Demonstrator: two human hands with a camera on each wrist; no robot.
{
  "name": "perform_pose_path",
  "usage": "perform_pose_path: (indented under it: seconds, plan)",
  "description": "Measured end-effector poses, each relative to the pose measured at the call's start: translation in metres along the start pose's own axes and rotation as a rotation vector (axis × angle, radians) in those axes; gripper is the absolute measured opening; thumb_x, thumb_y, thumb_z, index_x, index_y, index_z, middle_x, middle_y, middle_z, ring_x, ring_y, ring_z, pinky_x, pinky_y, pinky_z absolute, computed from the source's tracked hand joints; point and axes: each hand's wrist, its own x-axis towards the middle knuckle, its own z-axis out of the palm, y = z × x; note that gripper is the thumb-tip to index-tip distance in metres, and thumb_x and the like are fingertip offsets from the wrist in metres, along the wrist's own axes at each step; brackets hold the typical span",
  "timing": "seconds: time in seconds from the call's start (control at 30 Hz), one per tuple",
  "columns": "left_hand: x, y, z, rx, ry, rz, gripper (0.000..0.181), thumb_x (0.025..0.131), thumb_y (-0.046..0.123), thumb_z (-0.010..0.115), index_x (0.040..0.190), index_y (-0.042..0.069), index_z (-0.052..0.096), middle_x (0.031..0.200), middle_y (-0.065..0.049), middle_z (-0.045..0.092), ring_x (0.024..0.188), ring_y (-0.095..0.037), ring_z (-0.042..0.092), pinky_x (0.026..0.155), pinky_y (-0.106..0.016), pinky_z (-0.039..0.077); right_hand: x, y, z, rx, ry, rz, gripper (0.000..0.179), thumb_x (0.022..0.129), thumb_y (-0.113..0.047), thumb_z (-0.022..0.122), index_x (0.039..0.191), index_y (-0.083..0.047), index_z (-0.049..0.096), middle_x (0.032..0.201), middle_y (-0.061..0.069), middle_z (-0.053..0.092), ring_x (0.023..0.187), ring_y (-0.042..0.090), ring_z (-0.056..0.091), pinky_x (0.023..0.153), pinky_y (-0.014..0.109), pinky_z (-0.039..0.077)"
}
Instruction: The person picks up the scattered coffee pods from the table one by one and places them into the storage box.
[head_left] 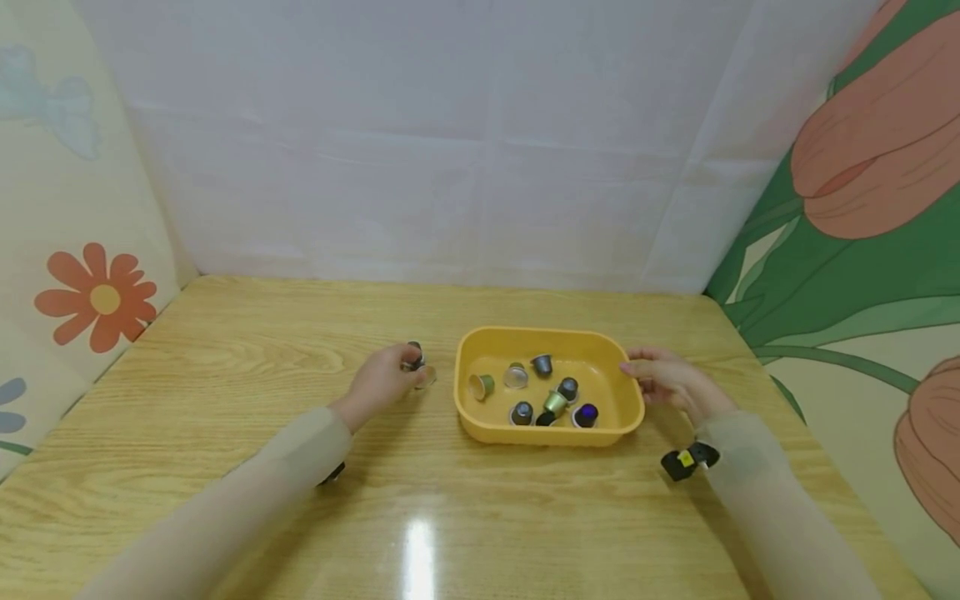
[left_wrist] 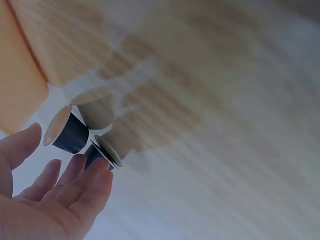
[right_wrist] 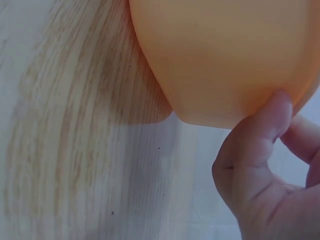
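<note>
My left hand [head_left: 381, 379] reaches to a small group of coffee capsules on the table, left of a yellow plastic tub [head_left: 480, 430]. The left wrist view shows a dark capsule [left_wrist: 74, 135] tipped on its side, a tan one [left_wrist: 97, 114] behind it and another dark capsule [left_wrist: 98, 154] right at my fingertips. Thumb and fingers are apart there, with no capsule between them. My right hand [head_left: 671, 382] holds the tub's right end, thumb against the wall and fingers at the rim. Inside the tub lie several capsules, among them a green-gold one [head_left: 556, 403] and a purple one [head_left: 587, 415].
The wooden table [head_left: 225, 358] runs back to a white cloth [head_left: 450, 167]. Patterned hangings with a red flower [head_left: 105, 298] and large tulips [head_left: 870, 175] stand at the sides. A black wrist camera [head_left: 681, 463] sits at the right cuff.
</note>
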Motion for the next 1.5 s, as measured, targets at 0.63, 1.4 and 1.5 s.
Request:
perform_pose_path:
  seconds: [0.63,1.4,1.5]
  plan:
    - [0.012,-0.003,0.001,0.119,-0.054,0.051,0.039,0.096,0.017,0.061,0.128,-0.004,0.059,0.130,-0.023,0.058,0.121,-0.040,0.051,0.099,-0.052,0.043,0.000,-0.001,0.001,0.009,0.004,0.019,0.032,0.100,-0.011,0.054,0.127,0.001,0.042,0.083,0.000,0.060,0.067,0.010,0.056,0.059,0.023,0.052]
    - [-0.002,0.010,-0.013,0.058,-0.073,0.035,0.048,0.097,0.027,0.062,0.133,-0.003,0.055,0.135,-0.022,0.054,0.126,-0.041,0.047,0.101,-0.055,0.041,0.000,-0.001,0.000,0.006,-0.012,0.013,0.037,0.100,-0.012,0.053,0.131,0.003,0.039,0.087,0.000,0.059,0.070,0.010,0.056,0.062,0.024,0.052]
    - [-0.005,0.013,-0.016,0.047,-0.070,0.039,0.049,0.097,0.027,0.062,0.134,-0.003,0.054,0.136,-0.022,0.054,0.126,-0.041,0.047,0.101,-0.055,0.041,0.000,0.000,-0.001,0.009,-0.017,0.010,0.039,0.100,-0.013,0.054,0.132,0.003,0.039,0.087,0.000,0.059,0.071,0.010,0.056,0.062,0.024,0.053]
